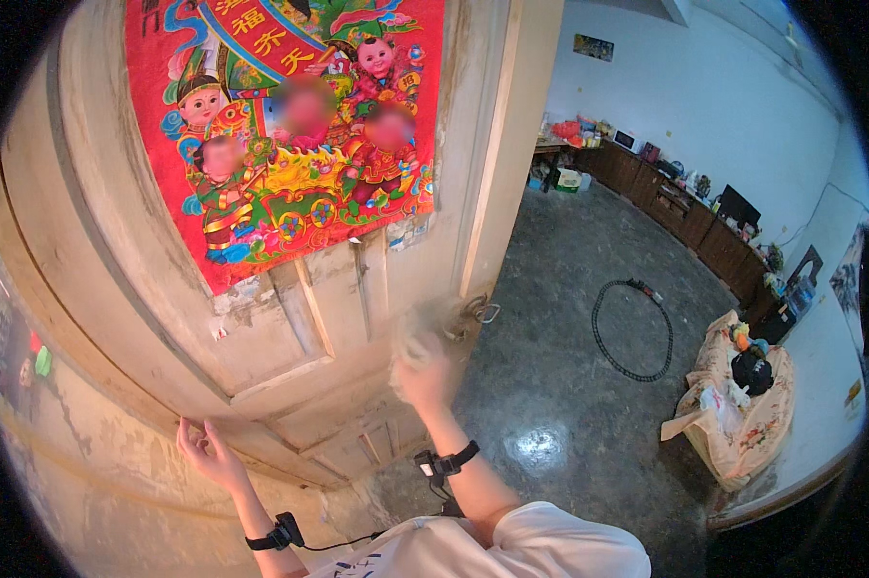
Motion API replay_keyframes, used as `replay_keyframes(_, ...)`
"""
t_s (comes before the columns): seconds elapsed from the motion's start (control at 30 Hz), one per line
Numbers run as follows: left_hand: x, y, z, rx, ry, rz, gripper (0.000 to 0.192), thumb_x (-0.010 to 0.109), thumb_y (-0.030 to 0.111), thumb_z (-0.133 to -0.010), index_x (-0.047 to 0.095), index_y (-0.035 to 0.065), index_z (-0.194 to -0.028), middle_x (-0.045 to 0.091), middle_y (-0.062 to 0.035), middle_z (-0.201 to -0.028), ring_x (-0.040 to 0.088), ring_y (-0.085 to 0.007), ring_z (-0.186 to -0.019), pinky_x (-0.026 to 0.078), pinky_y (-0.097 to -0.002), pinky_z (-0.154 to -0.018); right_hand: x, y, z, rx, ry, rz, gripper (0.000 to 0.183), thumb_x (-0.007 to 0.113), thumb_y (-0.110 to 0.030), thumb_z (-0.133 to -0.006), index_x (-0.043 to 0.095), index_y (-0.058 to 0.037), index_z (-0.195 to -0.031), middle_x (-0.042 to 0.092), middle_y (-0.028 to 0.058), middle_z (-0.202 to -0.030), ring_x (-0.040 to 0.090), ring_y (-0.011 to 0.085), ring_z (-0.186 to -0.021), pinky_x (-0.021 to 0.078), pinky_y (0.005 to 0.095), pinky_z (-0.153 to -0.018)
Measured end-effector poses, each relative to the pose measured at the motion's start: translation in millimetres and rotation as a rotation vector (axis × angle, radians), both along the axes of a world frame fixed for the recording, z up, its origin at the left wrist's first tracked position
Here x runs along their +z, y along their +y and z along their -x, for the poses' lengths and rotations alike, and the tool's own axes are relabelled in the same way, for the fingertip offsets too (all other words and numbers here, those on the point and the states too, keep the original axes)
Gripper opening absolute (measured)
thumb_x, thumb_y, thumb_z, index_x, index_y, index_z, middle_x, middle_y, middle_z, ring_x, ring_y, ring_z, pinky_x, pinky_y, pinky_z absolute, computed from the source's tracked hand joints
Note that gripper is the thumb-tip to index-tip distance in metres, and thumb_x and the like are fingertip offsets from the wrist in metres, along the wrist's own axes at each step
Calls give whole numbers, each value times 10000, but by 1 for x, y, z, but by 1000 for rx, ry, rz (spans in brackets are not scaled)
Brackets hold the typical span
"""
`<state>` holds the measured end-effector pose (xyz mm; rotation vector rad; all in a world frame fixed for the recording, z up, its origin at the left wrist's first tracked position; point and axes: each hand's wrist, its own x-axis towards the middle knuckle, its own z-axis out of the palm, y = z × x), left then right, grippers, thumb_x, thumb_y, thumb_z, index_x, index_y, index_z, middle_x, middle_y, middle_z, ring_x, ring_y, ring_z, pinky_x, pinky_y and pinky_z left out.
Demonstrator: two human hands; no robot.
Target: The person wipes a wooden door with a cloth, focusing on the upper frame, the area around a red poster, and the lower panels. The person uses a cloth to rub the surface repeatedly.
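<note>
My right hand (420, 376) holds a pale, crumpled cloth (421, 339) against or just in front of a worn wooden door (348, 318), left of the metal door latch (478, 311). Motion blurs the cloth and the fingers. My left hand (210, 455) is raised near the door's lower left edge, its fingers apart and slightly curled, with nothing in it. Whether its fingertips touch the door cannot be told. A red poster with painted figures (297, 166) is pasted on the door above both hands. Black bands with small devices are on both wrists.
The door stands ajar onto a room with a dark floor (550, 289). A black toy track loop (599, 339) lies there. Low brown cabinets (666, 195) line the far wall, bearing a microwave and a screen. A seat with a floral cover (738, 433) stands right. A stained wall (102, 462) is at left.
</note>
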<state>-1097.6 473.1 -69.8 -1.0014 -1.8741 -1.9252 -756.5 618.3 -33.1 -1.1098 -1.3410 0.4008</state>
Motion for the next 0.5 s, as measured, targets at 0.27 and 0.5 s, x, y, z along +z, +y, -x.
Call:
replay_keyframes(0.27, 3, -3, -4, 9, -33, 17, 443, 659, 168, -1050, 542, 4, -1445, 555, -90, -1400, 507, -152, -897, 452, -305, -809, -27, 9, -6, 43, 35, -128, 322, 740, 7, -785, 665, -1, -1098, 686, 182, -1103, 669, 391, -1041, 529, 440, -903)
replay_keyframes(0.5, 5, -2, -8, -24, -75, -2, 459, 647, 196, -1058, 536, 7, -1462, 548, -86, -1422, 524, -148, -927, 453, -308, -812, -27, 13, -3, -32, -197, -131, 276, 740, -2, -789, 656, -9, -1052, 662, 186, -1053, 648, 440, -998, 523, 469, -876)
